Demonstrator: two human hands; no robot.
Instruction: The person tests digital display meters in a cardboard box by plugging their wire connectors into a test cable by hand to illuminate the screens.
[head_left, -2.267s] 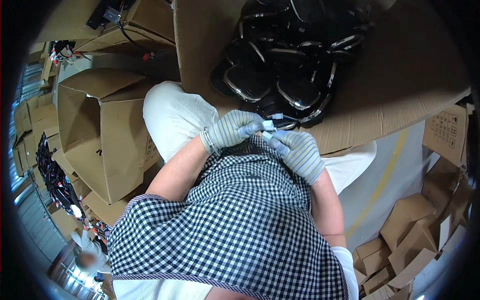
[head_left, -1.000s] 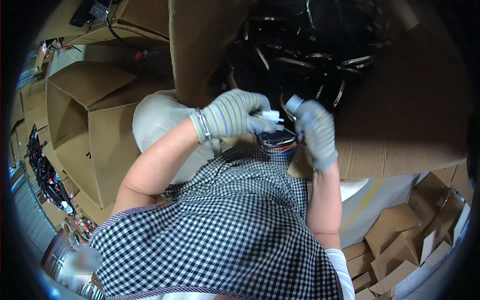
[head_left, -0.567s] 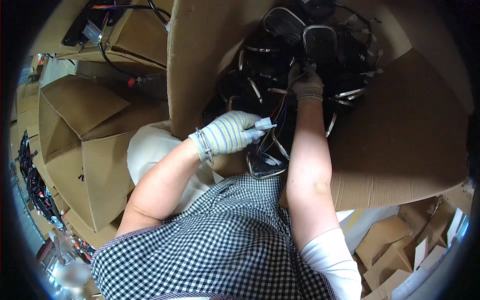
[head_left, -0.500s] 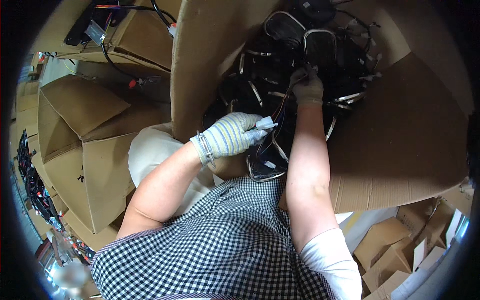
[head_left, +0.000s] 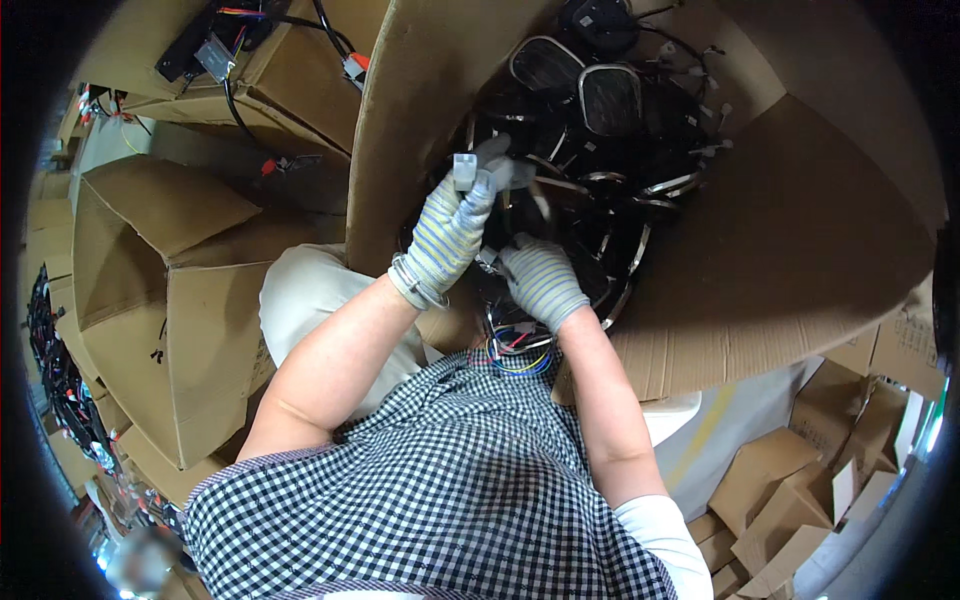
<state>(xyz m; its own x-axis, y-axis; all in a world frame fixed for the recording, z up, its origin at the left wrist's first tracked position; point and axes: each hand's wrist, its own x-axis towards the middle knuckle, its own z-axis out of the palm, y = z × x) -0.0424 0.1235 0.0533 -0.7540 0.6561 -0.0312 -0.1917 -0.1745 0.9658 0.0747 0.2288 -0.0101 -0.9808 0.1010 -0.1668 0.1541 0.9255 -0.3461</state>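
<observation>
So closest to us is a black and white checked apron [head_left: 430, 480], with a leg in pale trousers [head_left: 315, 290] poking out left of it. Just past the apron's far edge there's a loop of coloured wires [head_left: 530, 369], red, blue and yellow, at the near side of the pile.

Right hand [head_left: 546, 282], in a striped glove, is over the near part of the pile with its fingers bent. There's a small pale bit right by the fingertips, but I can't tell if it's actually pinched. Left hand [head_left: 452, 230], same kind of glove plus a silver bracelet [head_left: 420, 284], sits a bit farther out and is pinching a white plug [head_left: 464, 172], which is up by the thumb, over the left side of the pile. Some pale stuff beside those fingers is too blurry to make out.

Under and beyond both hands: a heap of black parts [head_left: 610, 100] with silver rims, inside a big cardboard box [head_left: 780, 250]. Left of that is another open box [head_left: 215, 340]. Over on the right, more cartons [head_left: 765, 480] by a yellow floor line [head_left: 706, 434]. Far left: a dark cable bundle [head_left: 70, 380].
</observation>
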